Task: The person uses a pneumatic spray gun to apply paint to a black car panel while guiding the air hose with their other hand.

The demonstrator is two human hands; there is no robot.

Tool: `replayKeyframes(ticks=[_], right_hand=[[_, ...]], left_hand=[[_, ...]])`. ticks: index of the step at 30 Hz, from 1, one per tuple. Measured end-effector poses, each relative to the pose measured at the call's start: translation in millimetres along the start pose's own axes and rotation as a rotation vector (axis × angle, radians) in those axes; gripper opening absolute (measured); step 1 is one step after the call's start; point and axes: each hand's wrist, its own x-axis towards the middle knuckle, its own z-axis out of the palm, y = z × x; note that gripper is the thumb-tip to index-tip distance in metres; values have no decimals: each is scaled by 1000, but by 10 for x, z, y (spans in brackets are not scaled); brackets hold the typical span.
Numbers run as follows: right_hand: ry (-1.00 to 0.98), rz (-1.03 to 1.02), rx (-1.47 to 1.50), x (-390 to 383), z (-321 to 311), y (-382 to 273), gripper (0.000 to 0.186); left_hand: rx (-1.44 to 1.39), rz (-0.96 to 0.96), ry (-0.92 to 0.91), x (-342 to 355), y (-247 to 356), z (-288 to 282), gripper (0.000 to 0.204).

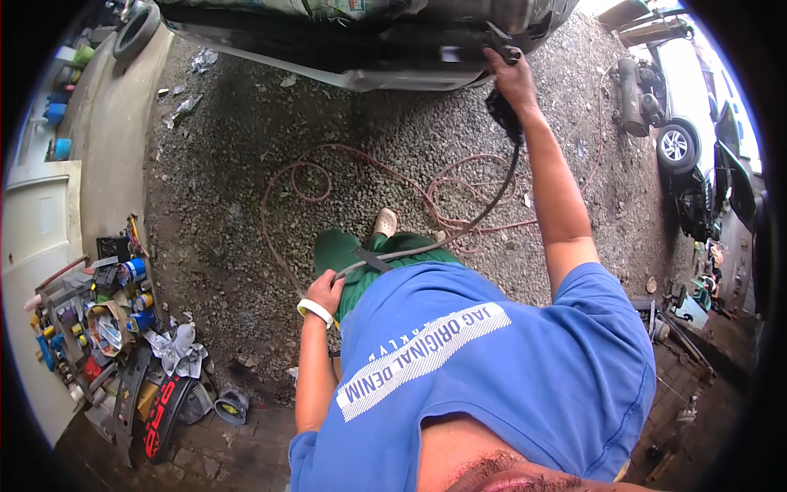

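My right hand (pixel 514 82) is stretched out far to the front, closed around a dark hose-fed tool (pixel 502 47) shaped like a spray gun. Its upper end is close to the glossy black car bumper (pixel 393 49); whether they touch I cannot tell. A black part (pixel 503 119) hangs below that hand, and from there a grey-black hose (pixel 484 215) curves down across my front. Near my waist, my left hand (pixel 325 292) has its fingers closed on the same hose. A white band circles that wrist.
A reddish hose (pixel 344 149) lies in loops over the gravel (pixel 238 164). Left, cluttered cans and tools (pixel 106 287) stand beside a loose dark panel with red lettering (pixel 164 414). A tire (pixel 137 33) leans far left. Right are a compressor-like machine (pixel 631 97) and a white car (pixel 684 74).
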Motion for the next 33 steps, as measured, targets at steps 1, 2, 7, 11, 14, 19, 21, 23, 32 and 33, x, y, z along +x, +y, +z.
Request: replayKeyframes(ticks=[1,2,7,11,14,19,21,23,32,33], right_hand=[[-36,63,-36,60,-98,93,51],[61,35,-73,157,-258,270,49],[48,206,-31,152,-617,348,40],[217,290,-42,224,-978,798,44],[300,340,84,19,-1099,990,45],[305,220,321,-527,-1468,1328,40],[286,258,455,-902,-1529,1319,38],[285,324,483,-1190,-1672,1296,37],[131,350,388,-1849,-2771,1221,40],[136,374,362,-1909,-2885,1156,36]], left_hand=[[-8,13,34,-41,-27,38,25],[-24,43,58,-20,9,105,25],[-26,0,99,-189,-10,147,19],[-82,44,138,-246,111,289,17],[-10,57,153,-393,175,391,16],[-88,-69,117,-494,82,805,14],[-58,-90,152,-547,-20,1010,15],[-59,-113,186,-558,-49,1212,16],[-89,-138,-4,-706,321,2157,38],[-74,-155,-39,-686,390,2260,38]])
